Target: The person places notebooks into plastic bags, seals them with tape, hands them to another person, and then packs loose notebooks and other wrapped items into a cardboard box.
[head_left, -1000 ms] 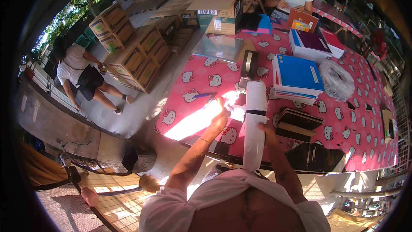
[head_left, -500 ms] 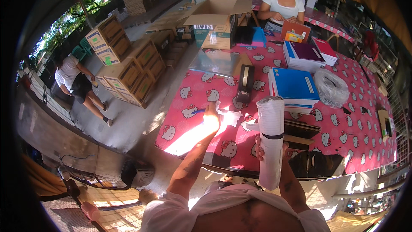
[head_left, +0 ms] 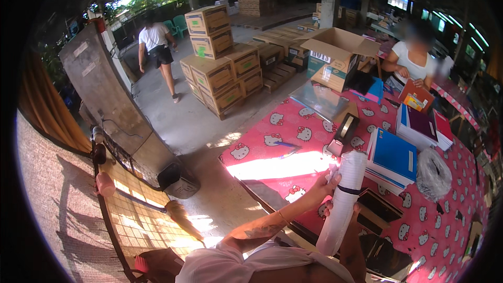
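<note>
A long white roll (head_left: 348, 178) with a dark band around its middle is held tilted over the table's near edge. My right hand (head_left: 340, 210) wraps round it below the band; its fingers show at the side. My left hand (head_left: 326, 186) is closed at the roll's left side by the band, pinching a small crumpled white piece of paper (head_left: 332, 172). A slim blue pen-like thing (head_left: 286, 144) lies on the pink patterned tablecloth (head_left: 257, 139). Just beyond the roll stands a black tape dispenser (head_left: 346, 127).
Blue notebooks (head_left: 393, 154) are stacked to the right, beside a plastic-wrapped ring (head_left: 434, 174). Clear plastic sheets (head_left: 324, 99) and an open carton (head_left: 335, 60) are farther off. A person (head_left: 411, 65) holds a brown notebook across the table; another person (head_left: 157, 47) walks by stacked cartons (head_left: 222, 73).
My left hand has left the tabletop and come to the roll, and the white paper has gone from the table. The blue thing now lies free. My view has swung left.
</note>
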`<move>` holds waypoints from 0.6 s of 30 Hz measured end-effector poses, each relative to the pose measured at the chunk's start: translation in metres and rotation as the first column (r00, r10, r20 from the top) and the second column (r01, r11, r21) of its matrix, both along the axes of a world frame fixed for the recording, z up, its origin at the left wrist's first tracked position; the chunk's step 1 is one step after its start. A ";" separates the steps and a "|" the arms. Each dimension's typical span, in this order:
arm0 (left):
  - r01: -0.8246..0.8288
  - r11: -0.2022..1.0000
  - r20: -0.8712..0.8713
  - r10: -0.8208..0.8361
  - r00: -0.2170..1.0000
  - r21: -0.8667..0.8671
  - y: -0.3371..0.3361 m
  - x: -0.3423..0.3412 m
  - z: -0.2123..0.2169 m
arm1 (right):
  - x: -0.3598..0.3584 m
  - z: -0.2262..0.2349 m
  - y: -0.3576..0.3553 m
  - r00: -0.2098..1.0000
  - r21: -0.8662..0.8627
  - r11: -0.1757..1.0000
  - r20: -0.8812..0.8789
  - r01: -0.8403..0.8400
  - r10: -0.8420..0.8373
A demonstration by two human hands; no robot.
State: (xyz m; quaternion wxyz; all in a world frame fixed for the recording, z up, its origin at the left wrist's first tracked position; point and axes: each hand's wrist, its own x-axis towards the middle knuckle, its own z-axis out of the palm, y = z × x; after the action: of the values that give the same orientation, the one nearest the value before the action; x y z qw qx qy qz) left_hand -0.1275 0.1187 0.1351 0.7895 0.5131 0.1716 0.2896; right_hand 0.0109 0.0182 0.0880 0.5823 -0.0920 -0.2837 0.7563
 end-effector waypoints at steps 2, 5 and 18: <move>-0.127 0.969 0.125 0.156 0.980 -0.214 -0.006 0.000 0.000 | -0.011 0.007 -0.004 0.982 -0.096 0.978 0.016 0.187 -0.186; -0.336 0.919 0.037 0.351 0.936 -0.208 0.002 0.004 -0.040 | -0.003 0.000 0.000 0.962 -0.140 0.975 0.237 0.170 -0.134; -0.188 0.962 0.315 0.244 0.917 -0.196 0.033 0.002 0.017 | 0.035 -0.013 0.029 0.870 -0.023 0.918 0.310 -0.395 0.383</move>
State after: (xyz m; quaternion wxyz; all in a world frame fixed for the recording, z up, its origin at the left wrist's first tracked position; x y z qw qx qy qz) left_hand -0.1253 0.1517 0.1522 0.8092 0.3683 0.1129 0.4437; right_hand 0.0459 0.0469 0.0748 0.3684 -0.1381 -0.3993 0.8281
